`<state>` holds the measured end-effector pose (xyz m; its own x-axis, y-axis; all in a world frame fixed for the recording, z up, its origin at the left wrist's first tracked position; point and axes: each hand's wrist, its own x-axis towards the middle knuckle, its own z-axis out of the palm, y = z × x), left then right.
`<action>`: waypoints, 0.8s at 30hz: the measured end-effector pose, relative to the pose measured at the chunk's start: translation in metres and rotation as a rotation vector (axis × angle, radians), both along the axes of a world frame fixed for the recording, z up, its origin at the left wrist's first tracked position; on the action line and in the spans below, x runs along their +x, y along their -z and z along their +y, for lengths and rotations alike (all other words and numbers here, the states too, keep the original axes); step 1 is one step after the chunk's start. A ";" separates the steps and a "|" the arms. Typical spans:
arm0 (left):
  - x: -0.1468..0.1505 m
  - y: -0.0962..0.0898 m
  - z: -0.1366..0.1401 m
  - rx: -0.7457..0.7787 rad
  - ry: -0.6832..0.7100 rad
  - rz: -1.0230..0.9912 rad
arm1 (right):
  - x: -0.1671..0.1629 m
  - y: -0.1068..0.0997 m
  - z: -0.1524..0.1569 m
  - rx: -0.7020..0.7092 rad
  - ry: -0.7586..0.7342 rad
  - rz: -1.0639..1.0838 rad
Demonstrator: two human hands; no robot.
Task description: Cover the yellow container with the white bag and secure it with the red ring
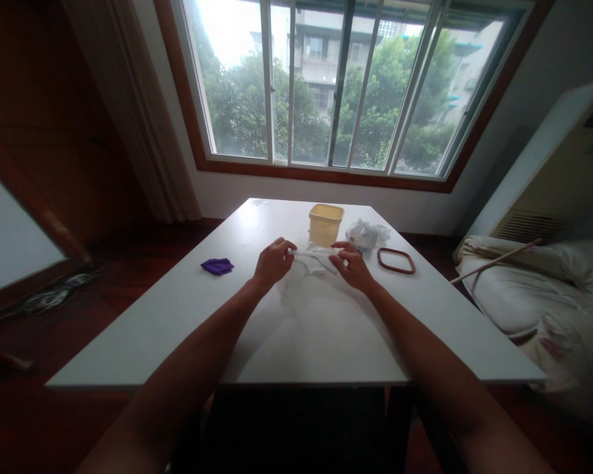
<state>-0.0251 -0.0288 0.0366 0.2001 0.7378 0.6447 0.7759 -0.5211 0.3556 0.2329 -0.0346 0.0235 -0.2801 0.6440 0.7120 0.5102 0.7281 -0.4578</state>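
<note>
A thin, whitish plastic bag (312, 261) is stretched between my two hands over the table. At its left end, my left hand (275, 261) pinches the edge between thumb and fingers. My right hand (350, 264) grips the opposite end in the same way. Just behind the bag stands a small pale yellow bin (325, 228), upright. To the right of the bin lies a crumpled heap of whitish plastic bags (367, 233), close to my right hand. The lower part of the held bag blends with the white tabletop, so its full outline is hard to make out.
The white table (178, 336) has a folded purple cloth (217, 266) on its left side. A reddish-brown rounded frame (396, 270) lies flat at the right. Beyond the table's right edge is a covered sofa (514, 296) with a stick (499, 260) across it.
</note>
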 end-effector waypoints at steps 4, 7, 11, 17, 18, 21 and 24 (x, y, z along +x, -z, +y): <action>-0.009 -0.006 0.000 0.042 -0.147 -0.005 | 0.001 0.000 0.001 -0.046 -0.038 0.062; -0.018 -0.010 0.002 0.043 -0.233 -0.005 | 0.003 0.002 0.002 -0.079 -0.036 0.055; -0.035 -0.009 0.014 -0.046 -0.351 -0.052 | 0.007 0.007 0.008 -0.076 0.053 -0.009; -0.065 0.004 0.044 -0.330 -0.369 -0.614 | 0.012 0.021 0.021 -0.088 0.110 -0.056; -0.070 0.005 0.048 -0.373 -0.362 -0.712 | 0.013 0.022 0.022 -0.092 0.118 -0.041; -0.082 0.007 0.058 -0.401 -0.368 -0.860 | 0.013 0.021 0.025 -0.080 0.165 0.028; -0.090 0.011 0.063 -0.281 -0.404 -0.905 | 0.012 0.008 0.032 -0.063 0.232 0.027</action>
